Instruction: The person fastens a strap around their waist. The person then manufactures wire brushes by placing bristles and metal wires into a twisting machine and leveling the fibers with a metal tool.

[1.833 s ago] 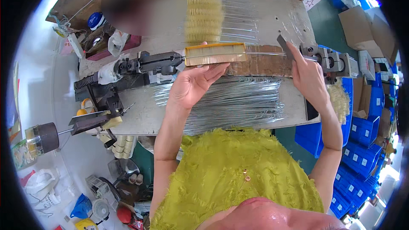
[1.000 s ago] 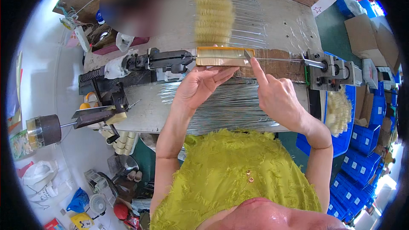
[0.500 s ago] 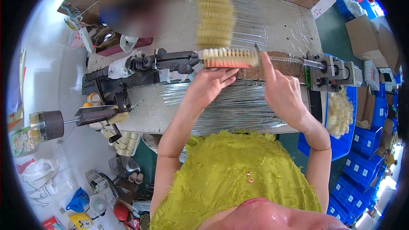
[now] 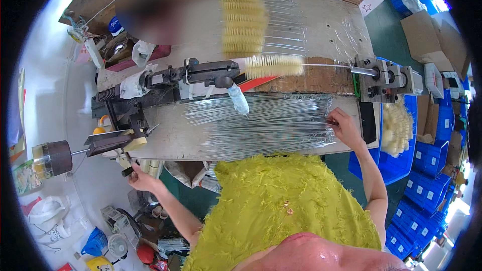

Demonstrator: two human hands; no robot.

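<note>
My left hand (image 4: 143,179) is closed on the small black crank handle (image 4: 127,171) below the metal device at the table's left edge. My right hand (image 4: 346,128) rests at the right ends of a wide bundle of thin metal wires (image 4: 271,125); its fingers are pinched, and a small dark piece shows at the fingertips, too little to name. Beyond the bundle, a bristle brush (image 4: 275,65) with cream bristles stretches on its wire stem between the black clamp (image 4: 211,72) and the metal chuck (image 4: 379,73). A lever with a wrapped pale-blue grip (image 4: 238,99) hangs from the clamp, untouched.
Finished brushes (image 4: 242,17) lie in a row at the back of the table (image 4: 321,30). A blue bin (image 4: 396,163) with more bristle pieces (image 4: 396,128) stands on the right. Stacked blue crates (image 4: 420,188) and cardboard boxes (image 4: 427,40) are beyond it.
My left hand has left the brush and dropped left to the crank. My right hand has moved from the brush's right end down to the wire ends. The brush now looks fuller and rounder.
</note>
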